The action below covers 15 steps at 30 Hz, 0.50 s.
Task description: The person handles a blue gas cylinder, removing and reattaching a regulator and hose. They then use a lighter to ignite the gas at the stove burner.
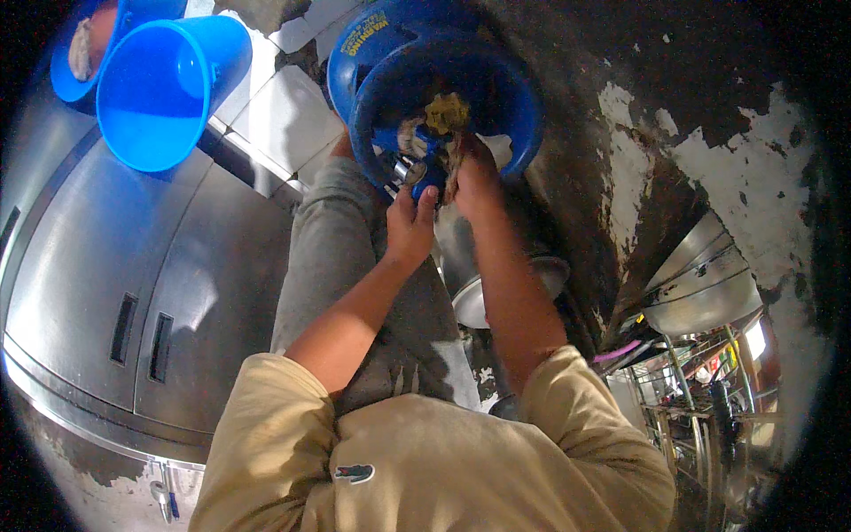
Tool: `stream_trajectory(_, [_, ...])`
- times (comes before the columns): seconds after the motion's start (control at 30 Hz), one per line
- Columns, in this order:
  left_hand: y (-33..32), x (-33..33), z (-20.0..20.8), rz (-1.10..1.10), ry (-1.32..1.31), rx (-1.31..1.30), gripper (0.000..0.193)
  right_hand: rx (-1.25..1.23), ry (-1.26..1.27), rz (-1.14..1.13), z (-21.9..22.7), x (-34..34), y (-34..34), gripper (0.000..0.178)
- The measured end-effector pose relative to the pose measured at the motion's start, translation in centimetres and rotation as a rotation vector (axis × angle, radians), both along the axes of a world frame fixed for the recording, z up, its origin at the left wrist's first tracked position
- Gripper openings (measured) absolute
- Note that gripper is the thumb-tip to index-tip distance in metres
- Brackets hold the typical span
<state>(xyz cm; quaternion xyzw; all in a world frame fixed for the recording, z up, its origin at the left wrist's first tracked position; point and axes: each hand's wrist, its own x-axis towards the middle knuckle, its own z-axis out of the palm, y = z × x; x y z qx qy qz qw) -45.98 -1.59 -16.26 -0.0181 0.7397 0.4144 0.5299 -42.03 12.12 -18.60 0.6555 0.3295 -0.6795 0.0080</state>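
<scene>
In front of me a blue gas cylinder (362, 89) stands with its round collar around the valve. A yellow knob (447, 113) sits inside the collar. My left hand (410, 232) is closed, thumb up, on a blue and silver gas regulator (413, 171) at the near side of the collar. My right hand (477, 182) reaches into the collar just below the knob, its fingers bent. Along those fingers runs a pale brown ragged strip (453, 167); what they grip is partly hidden. A pale scrap (410, 138) lies left of the knob.
At the upper left are a blue bucket (206, 80) and a steel cabinet (97, 266) with two doors. White tiles (284, 115) lie beyond my legs. Metal pots (470, 300) stand beside my right arm. A peeling wall (612, 168) and a cluttered rack (691, 408) are on the right.
</scene>
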Motion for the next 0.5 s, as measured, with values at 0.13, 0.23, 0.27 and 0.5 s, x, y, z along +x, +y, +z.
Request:
stream_trajectory(0.13, [0.1,0.1,0.2,-0.014,0.035,0.018,0.037,-0.202,0.006,-0.093,-2.8,0.7,1.5,0.033])
stream_trajectory(0.23, [-0.1,0.8,-0.6,0.085,0.045,0.032,0.037,0.128,0.041,0.021,3.0,-1.1,-0.6,0.033])
stream_trajectory(0.27, [0.8,0.0,0.9,0.077,0.011,0.0,0.038,0.274,0.12,0.034,3.6,-1.2,-1.1,0.033])
stream_trajectory(0.5, [0.4,0.3,1.1,0.081,-0.038,0.055,0.039,-0.2,0.012,-0.223,-2.9,0.0,1.3,0.033])
